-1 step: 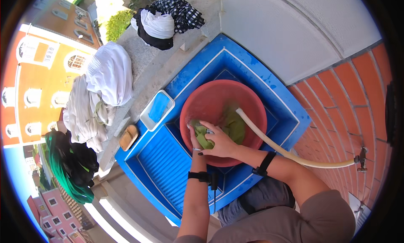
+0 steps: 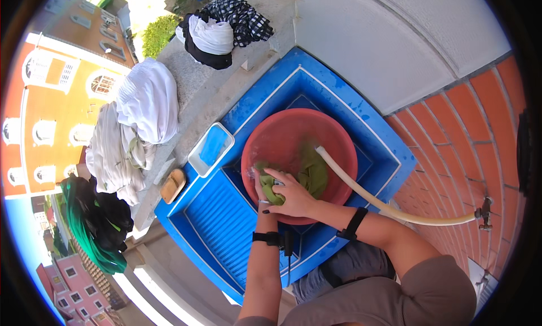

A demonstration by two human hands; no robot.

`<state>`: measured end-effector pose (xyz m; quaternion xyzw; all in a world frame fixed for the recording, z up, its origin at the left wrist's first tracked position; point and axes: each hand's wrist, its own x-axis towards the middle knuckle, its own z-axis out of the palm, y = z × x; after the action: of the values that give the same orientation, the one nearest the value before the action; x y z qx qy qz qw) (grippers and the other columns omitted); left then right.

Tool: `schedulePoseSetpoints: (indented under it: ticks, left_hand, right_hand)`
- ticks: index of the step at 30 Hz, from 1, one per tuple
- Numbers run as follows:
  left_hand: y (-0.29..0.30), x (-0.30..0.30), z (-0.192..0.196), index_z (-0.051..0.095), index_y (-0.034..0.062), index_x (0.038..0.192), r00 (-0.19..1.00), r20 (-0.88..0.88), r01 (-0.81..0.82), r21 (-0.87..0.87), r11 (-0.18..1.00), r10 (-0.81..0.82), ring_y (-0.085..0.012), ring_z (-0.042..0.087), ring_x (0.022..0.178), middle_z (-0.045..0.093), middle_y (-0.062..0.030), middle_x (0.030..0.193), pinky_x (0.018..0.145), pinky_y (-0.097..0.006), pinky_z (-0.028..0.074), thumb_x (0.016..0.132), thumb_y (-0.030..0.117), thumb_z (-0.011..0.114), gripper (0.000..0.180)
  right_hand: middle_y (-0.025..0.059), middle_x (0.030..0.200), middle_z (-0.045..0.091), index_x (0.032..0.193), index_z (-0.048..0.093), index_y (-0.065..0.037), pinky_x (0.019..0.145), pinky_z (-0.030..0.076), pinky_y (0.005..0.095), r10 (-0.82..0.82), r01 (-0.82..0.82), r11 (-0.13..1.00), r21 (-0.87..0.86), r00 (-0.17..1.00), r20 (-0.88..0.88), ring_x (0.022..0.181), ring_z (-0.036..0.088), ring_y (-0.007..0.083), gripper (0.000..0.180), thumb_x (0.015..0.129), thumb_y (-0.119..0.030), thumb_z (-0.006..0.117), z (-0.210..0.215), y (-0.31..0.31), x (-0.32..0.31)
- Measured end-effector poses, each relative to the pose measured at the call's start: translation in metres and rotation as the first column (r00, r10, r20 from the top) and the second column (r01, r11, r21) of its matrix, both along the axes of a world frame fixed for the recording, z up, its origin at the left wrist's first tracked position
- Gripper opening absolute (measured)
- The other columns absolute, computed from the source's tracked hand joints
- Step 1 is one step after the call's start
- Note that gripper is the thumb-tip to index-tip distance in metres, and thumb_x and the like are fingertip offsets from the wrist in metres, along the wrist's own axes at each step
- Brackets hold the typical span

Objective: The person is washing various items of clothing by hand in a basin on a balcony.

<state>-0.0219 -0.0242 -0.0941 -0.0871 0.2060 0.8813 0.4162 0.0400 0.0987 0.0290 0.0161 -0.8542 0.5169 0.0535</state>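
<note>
Both my hands are inside a red plastic basin (image 2: pixel 350 145) that holds water and a green cloth (image 2: pixel 314 169). My left hand (image 2: pixel 261 186), at the basin's near left side, is closed on a bunched part of the cloth, its fingers partly hidden. Across from it, my right hand (image 2: pixel 293 194) presses on the same bunch, fingers curled over it. The rest of the cloth lies in the water to the right. A cream hose (image 2: pixel 361 189) hangs its open end over the basin.
The basin stands in a blue sink (image 2: pixel 375 120) with a ribbed washboard (image 2: pixel 220 227). On its left rim are a white tray (image 2: pixel 227 139) and a brush (image 2: pixel 173 185). Piled clothes (image 2: pixel 147 100) lie on the stone ledge. A tap (image 2: pixel 484 214) juts from the brick wall.
My right hand has shifted slightly, and less of the bunched green cloth shows between my hands. The hose has hardly moved.
</note>
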Motion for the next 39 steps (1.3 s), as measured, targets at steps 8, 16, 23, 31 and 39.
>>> schedulePoseSetpoints:
  ticks: [8,16,23,31,39]
  left_hand:
    - [-0.016,0.017,-0.057,0.051,0.0083,0.102,0.975,0.137,-0.208,0.256,0.944,0.178,-0.0242,0.051,0.095,0.054,-0.0096,0.101,0.079,-0.038,0.043,0.084,0.047,0.033,0.046]
    - [0.019,0.021,0.056,0.034,0.0079,0.122,0.963,0.216,-0.009,-0.575,0.818,0.162,-0.0241,0.048,0.100,0.046,-0.0079,0.113,0.083,-0.035,0.041,0.084,0.035,0.044,0.047]
    - [-0.006,0.024,0.039,0.028,0.0044,0.125,0.877,-0.233,-0.295,-0.951,-0.089,-0.419,-0.0366,0.031,0.115,0.016,-0.0225,0.130,0.091,-0.037,0.033,0.077,0.030,0.056,0.061]
    - [0.005,0.022,-0.006,0.025,0.0017,0.127,0.665,-0.096,-0.222,-0.972,-0.073,-0.741,-0.0373,0.022,0.120,0.012,-0.0255,0.131,0.098,-0.036,0.023,0.073,0.030,0.058,0.069]
    - [0.011,-0.005,0.016,0.040,0.0067,0.116,0.990,0.136,0.095,-0.375,0.922,-0.046,-0.0252,0.044,0.105,0.046,-0.0109,0.113,0.086,-0.039,0.038,0.082,0.053,0.033,0.058]
  right_hand:
    - [0.0072,0.089,0.055,0.064,0.058,-0.005,0.066,0.044,0.0343,-0.210,0.224,0.971,0.084,0.966,-0.148,0.082,0.052,0.0250,0.018,0.063,-0.022,0.062,-0.014,-0.031,-0.010]
    - [0.0119,0.088,0.052,0.080,0.052,-0.007,0.060,0.045,0.0386,-0.285,0.180,0.902,0.393,0.931,0.227,0.078,0.054,0.0299,0.028,0.067,-0.031,0.060,-0.067,0.044,-0.059]
    - [0.0159,0.130,0.020,0.130,0.017,-0.027,0.090,0.030,0.0495,-0.275,-0.071,0.808,0.585,0.833,0.480,0.115,0.024,0.0393,0.076,0.069,-0.045,0.059,-0.064,0.040,-0.049]
    - [0.0116,0.131,0.024,0.112,0.047,-0.016,0.086,0.030,0.0547,-0.510,0.163,0.426,0.890,0.856,0.087,0.116,0.028,0.0355,0.059,0.060,-0.035,0.067,-0.174,0.046,-0.037]
    - [0.0116,0.128,0.030,0.072,0.053,-0.003,0.090,0.032,0.0402,-0.058,0.062,0.992,-0.112,0.997,0.043,0.114,0.032,0.0345,0.031,0.052,-0.017,0.072,-0.010,0.011,-0.011]
